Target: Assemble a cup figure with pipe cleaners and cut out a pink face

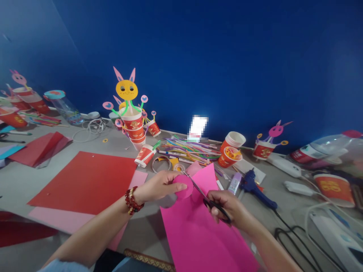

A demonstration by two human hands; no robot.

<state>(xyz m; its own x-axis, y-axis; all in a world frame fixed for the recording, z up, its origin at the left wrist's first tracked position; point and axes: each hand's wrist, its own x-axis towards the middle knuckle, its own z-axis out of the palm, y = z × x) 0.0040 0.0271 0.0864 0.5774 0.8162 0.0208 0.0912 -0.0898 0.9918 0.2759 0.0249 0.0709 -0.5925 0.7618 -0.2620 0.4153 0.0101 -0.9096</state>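
Note:
Between thumb and fingers, my left hand [163, 186] pinches a round magenta paper disc [183, 188]. My right hand [228, 207] is closed around the black handles of a pair of scissors [202, 193]. The scissor blades point up and left, with their tips by the disc's upper right edge; whether they touch it I cannot tell. Under both hands lies a large magenta paper sheet [198, 238]. Beyond the disc are a small roll of tape [178, 168] and a larger tape ring [161, 164].
Red paper [87, 181] lies left over pink paper. Behind stand a paper-cup figure [133, 122], a heap of colourful sticks [190, 149] and stacked cups [233, 140]. A blue glue gun [258, 190], its cord, a plastic bottle [317, 149] and a power strip [337, 234] occupy the right.

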